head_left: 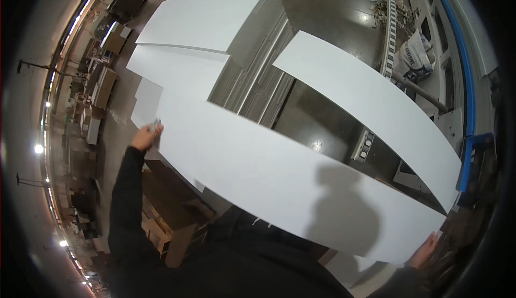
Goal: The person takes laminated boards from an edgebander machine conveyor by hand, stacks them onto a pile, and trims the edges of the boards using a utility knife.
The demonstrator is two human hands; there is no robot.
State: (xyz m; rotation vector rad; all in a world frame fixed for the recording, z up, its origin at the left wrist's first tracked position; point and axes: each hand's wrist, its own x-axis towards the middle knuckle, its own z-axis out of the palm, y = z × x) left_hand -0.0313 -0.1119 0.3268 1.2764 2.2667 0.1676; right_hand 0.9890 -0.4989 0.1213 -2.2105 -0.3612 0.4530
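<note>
A long white panel (252,158) stretches across in front of me, with my shadow on its right part. My left hand (146,138) is closed on its left end; a small greyish thing shows at the fingertips, too small to name. At the far right end my right hand (424,250) grips the panel's short edge, its fingers partly hidden. Beyond it stands a stack of white panels (207,18), layered edges showing on its right side. Another long white panel (371,102) lies farther right, apart from the held one along most of its length.
At the right is a machine frame with a blue rail (466,72) and a printed white sack (416,56). Metal rollers (263,85) run beside the stack. Cardboard boxes (102,88) line the left side. A brown box or table (172,206) stands near my left arm.
</note>
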